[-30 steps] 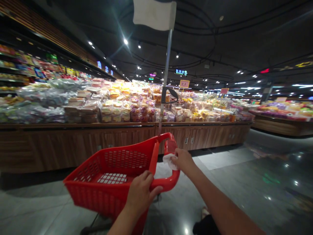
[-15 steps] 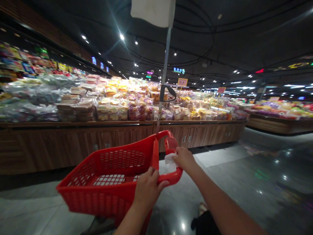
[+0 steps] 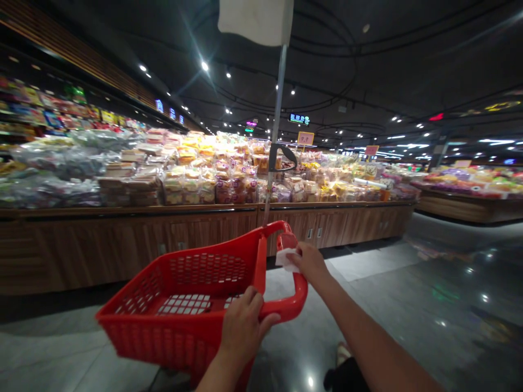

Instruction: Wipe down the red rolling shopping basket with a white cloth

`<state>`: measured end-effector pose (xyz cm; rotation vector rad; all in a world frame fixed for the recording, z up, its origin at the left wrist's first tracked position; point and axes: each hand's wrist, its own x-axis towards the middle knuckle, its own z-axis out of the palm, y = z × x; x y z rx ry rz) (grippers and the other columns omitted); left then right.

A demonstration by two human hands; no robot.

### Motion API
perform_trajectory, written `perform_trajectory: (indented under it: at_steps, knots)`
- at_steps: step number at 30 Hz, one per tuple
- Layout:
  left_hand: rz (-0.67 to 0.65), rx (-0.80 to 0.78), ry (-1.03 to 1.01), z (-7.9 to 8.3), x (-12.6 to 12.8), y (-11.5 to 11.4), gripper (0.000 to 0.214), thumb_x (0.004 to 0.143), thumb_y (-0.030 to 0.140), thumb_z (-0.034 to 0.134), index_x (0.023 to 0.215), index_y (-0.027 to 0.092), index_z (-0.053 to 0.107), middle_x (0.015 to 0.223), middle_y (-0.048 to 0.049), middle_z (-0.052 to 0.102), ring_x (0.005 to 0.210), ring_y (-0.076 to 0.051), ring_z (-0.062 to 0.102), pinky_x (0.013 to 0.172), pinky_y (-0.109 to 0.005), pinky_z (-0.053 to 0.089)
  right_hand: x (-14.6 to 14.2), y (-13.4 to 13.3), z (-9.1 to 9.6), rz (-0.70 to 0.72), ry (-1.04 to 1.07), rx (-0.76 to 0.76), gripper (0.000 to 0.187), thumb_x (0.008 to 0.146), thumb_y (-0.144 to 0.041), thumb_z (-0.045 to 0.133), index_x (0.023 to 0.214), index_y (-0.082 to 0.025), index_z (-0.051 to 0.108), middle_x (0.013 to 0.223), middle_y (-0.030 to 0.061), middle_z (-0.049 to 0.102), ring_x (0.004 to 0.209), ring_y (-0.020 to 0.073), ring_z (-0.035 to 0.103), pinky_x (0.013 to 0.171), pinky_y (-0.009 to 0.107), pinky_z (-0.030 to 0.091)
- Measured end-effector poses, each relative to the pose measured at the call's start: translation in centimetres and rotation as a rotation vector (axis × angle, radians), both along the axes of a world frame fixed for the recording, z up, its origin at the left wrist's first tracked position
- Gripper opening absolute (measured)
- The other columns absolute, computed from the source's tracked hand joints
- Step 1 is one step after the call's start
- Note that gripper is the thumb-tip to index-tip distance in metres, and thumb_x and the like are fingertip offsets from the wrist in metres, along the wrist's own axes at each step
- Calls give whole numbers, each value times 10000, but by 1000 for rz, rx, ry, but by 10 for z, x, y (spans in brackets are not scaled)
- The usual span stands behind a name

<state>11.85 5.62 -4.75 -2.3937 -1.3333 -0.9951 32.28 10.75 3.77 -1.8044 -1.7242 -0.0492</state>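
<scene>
A red plastic shopping cart [image 3: 163,321] stands on the floor before me, its perforated basket bare inside. My left hand [image 3: 243,326] wraps over the near corner of the cart, where the rim meets the handle [image 3: 286,310]. With my right hand [image 3: 308,264] I pinch a white tissue [image 3: 286,259] against the far part of the handle, just below its red block [image 3: 287,239]. A metal pole [image 3: 278,98] rises at the cart's handle end, with a grey clip [image 3: 281,158] on it and a white panel [image 3: 255,22] at its top.
Behind the cart runs a wood-fronted display counter [image 3: 134,228] heaped with packaged food [image 3: 204,174]. Another display [image 3: 474,201] stands at the right. Grey glossy floor [image 3: 408,305] stretches to the right, and my foot [image 3: 342,353] shows at the bottom.
My right hand has slid the tissue slightly up the handle toward the red block. My left hand keeps its hold on the cart. The view has shifted a little.
</scene>
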Motion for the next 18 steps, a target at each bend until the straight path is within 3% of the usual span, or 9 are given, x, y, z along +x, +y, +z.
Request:
perform_trajectory:
  at_steps: [4, 8, 11, 18]
  knots:
    - [-17, 5, -13, 0, -6, -2, 512, 776, 669, 378, 805, 198, 577, 816, -35, 572, 694, -176, 568, 615, -291, 412, 3, 2, -4, -4, 26, 32, 171, 821, -325, 539, 748, -170, 557, 771, 24, 591, 721, 150, 534, 627, 237, 334]
    - [-41, 42, -26, -2, -16, -4, 538, 758, 692, 382, 821, 197, 584, 838, -49, 588, 700, -185, 570, 615, -299, 418, -2, -15, -6, 116, -21, -39, 108, 746, -275, 605, 744, -173, 568, 771, 14, 584, 713, 145, 526, 619, 233, 324]
    - [-52, 39, -27, -2, -21, -6, 539, 768, 687, 370, 823, 194, 580, 854, -57, 593, 701, -187, 568, 620, -304, 423, -9, -17, -4, 113, -47, -46, 124, 710, -281, 636, 741, -175, 580, 769, 14, 581, 714, 151, 526, 615, 238, 318]
    - [-41, -67, -30, 8, -21, -10, 449, 776, 628, 449, 811, 200, 580, 887, -56, 590, 751, -196, 567, 658, -318, 431, 8, 2, 5, 73, 55, 123, 131, 786, -274, 547, 713, -166, 559, 728, 10, 566, 692, 151, 523, 626, 245, 356]
